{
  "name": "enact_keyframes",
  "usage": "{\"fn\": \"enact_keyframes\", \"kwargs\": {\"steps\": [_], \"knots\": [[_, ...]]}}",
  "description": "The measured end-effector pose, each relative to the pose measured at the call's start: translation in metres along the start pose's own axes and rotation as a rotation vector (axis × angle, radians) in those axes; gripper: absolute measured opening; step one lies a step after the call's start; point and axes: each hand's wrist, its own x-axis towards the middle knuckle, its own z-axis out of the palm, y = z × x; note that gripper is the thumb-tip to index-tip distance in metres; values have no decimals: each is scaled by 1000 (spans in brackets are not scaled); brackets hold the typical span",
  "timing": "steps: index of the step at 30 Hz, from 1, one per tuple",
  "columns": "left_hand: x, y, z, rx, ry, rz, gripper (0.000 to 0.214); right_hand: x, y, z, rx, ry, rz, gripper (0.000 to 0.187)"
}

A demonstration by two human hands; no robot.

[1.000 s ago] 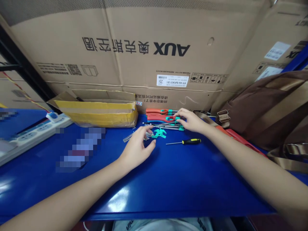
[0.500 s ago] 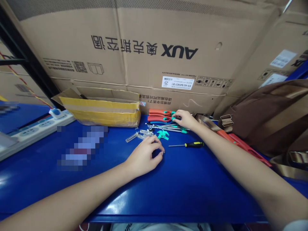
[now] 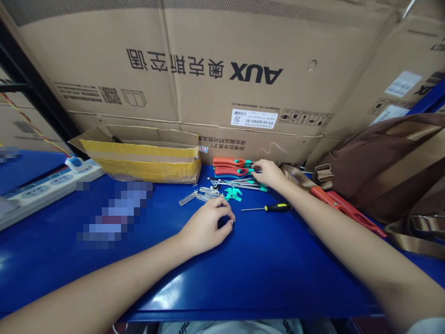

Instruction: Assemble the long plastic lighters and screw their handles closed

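Note:
My right hand (image 3: 268,172) reaches to the far side of the blue table (image 3: 271,269). Its fingers pinch the metal-rod end of the red long-nosed lighters (image 3: 231,171), which lie stacked with their handles to the left; the fingertips are partly hidden. Loose metal lighter rods (image 3: 245,183) with green ends lie just in front. My left hand (image 3: 208,225) rests on the table, fingers loosely curled, a gap between thumb and fingers, holding nothing. Beyond it are small green plastic parts (image 3: 233,193) and clear tubes (image 3: 188,198). A black-and-yellow screwdriver (image 3: 277,208) lies between my arms.
A yellow-taped open carton (image 3: 149,169) stands at the back left, beside a white power strip (image 3: 45,188). More red lighter bodies (image 3: 347,211) lie right of my right forearm, by a brown bag (image 3: 378,171). A large cardboard sheet (image 3: 194,102) forms the back.
The view has shifted slightly. My right hand has moved a little to the right along the lighters' rod ends. My left hand has stayed in place.

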Motion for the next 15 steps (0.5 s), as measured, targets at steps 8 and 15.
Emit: {"fn": "enact_keyframes", "kwargs": {"steps": [8,15], "knots": [[1,1,-1,-12,-16,-7,17,-13,-15,-14,-85,14,-18,29],[0,1,0,-13,-22,4,17,-38,-17,-39,-150,-14,48,34]]}}
